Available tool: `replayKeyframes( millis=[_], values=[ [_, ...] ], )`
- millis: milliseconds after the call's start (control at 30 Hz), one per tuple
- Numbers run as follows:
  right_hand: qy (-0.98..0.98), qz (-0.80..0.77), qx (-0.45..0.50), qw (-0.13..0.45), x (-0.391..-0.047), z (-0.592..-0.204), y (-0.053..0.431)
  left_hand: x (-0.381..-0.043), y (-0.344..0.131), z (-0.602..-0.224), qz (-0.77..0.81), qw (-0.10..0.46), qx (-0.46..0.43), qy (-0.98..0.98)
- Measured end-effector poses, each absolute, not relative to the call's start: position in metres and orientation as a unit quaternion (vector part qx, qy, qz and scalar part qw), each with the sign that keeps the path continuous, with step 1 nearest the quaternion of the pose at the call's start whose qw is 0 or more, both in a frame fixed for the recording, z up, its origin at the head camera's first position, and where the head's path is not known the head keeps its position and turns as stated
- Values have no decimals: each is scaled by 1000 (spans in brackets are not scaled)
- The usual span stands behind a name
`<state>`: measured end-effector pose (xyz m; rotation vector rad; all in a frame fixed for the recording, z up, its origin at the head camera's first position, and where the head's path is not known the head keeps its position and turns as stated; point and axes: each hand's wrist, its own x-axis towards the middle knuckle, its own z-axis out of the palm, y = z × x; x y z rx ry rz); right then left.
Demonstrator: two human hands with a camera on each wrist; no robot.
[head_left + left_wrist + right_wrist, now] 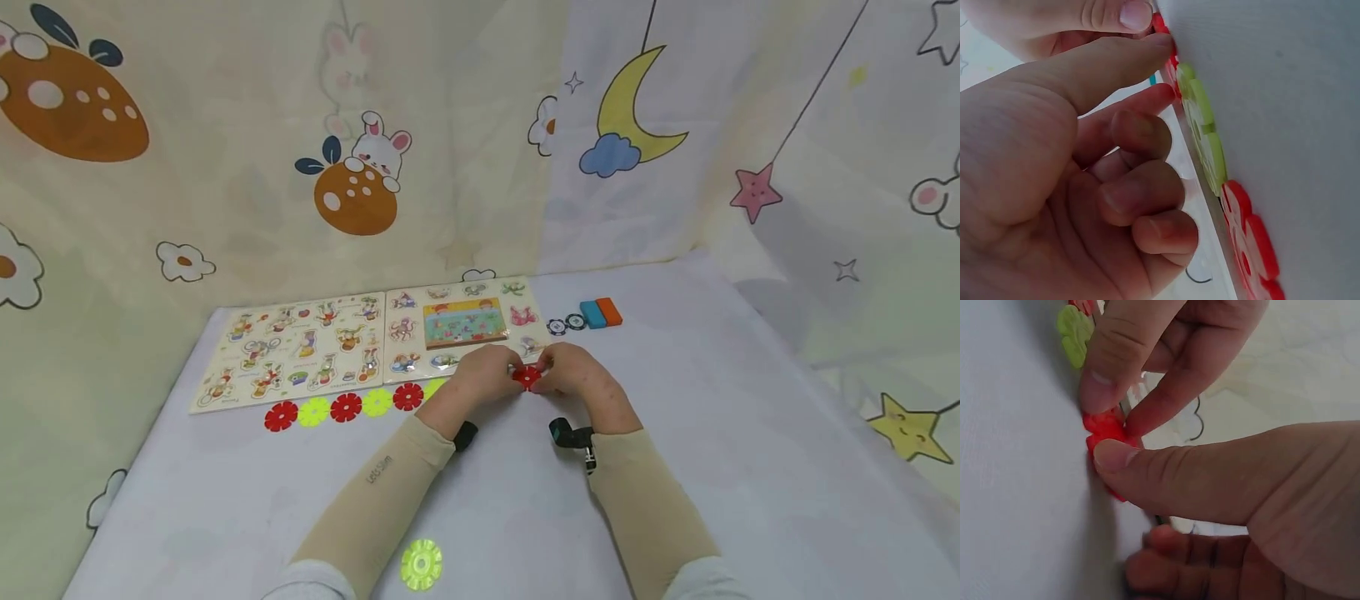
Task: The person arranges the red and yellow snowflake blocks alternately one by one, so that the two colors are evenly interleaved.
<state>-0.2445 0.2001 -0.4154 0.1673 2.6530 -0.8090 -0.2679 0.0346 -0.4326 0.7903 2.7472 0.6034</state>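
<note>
Both hands meet at a red flower-shaped disc (527, 379) near the front right corner of a picture board. My left hand (487, 372) pinches the disc's edge between thumb and index finger, its other fingers curled in the left wrist view. From the opposite side, my right hand (576, 377) grips the same disc, with the thumb (1119, 459) over its face in the right wrist view. Leftward runs a row of alternating red and yellow-green discs, including a red disc (346, 407) and a yellow-green disc (377, 401). The left forearm and hand hide part of this row.
Two picture boards, a left board (315, 392) and a right board (412, 372), lie at the back. A small picture box (465, 323) rests on the right one. Beyond are black-and-white round pieces (557, 327), a blue block (592, 314) and an orange block (609, 312). A lone yellow-green disc (422, 565) lies in front.
</note>
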Motion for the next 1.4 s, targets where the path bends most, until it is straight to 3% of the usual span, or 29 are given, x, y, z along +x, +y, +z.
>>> replayKeyframes(
  millis=[200,433,600,733,933,1133,1233,1400],
  values=[
    [959,-193,-28,208,-217,-379,170,-270,32,-436,223,105,280,928],
    [928,-87,-245,267,-139,-356,86,-272,26,-440,234,94,286,924],
    [928,77,-295,214,-87,-380,35,-271,26,-442,230,91,290,924],
    [939,110,-275,176,-72,-401,14,-271,27,-444,222,87,295,925],
    [935,72,-282,202,-78,-402,17,-270,26,-443,220,85,292,927],
    [905,-111,-337,232,-104,-372,47,-268,27,-443,228,91,278,929],
    [905,-195,-310,216,-128,-358,69,-266,23,-442,250,95,279,922],
    [889,-354,-185,221,-176,-352,123,-263,18,-437,272,77,294,913]
  ],
)
